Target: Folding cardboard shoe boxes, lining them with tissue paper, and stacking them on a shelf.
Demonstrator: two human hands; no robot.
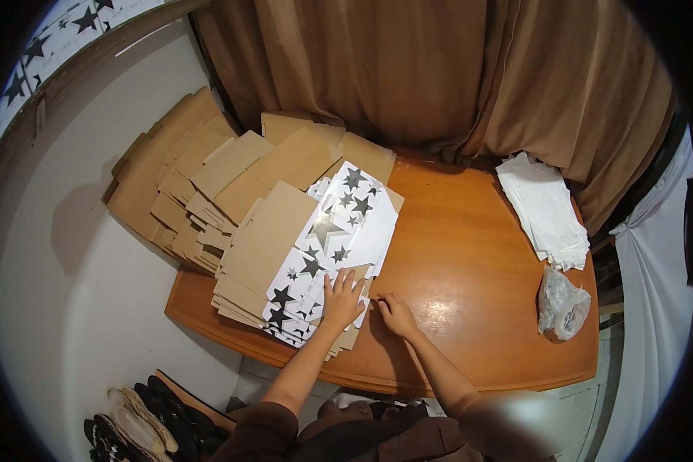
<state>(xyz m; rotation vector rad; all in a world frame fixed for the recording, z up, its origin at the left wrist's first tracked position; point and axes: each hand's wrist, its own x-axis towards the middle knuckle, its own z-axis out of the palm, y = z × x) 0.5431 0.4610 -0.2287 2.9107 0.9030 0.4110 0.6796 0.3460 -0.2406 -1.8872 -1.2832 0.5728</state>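
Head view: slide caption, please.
Left hand on star-printed card, right hand beside it, brown cardboard piled alongside on a wooden table.

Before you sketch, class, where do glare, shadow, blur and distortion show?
All in the head view: glare whitens a spot on the wooden table; soft shadow darkens the pale wall beside the cardboard pile; a blurred patch sits lower right; fisheye blackens the corners, bowing edges.

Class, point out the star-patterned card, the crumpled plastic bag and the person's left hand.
Star-patterned card [325, 232]: head view, on the large star near its middle.
Crumpled plastic bag [562, 303]: head view, on its middle.
Left hand [343, 302]: head view, on the back of the hand.
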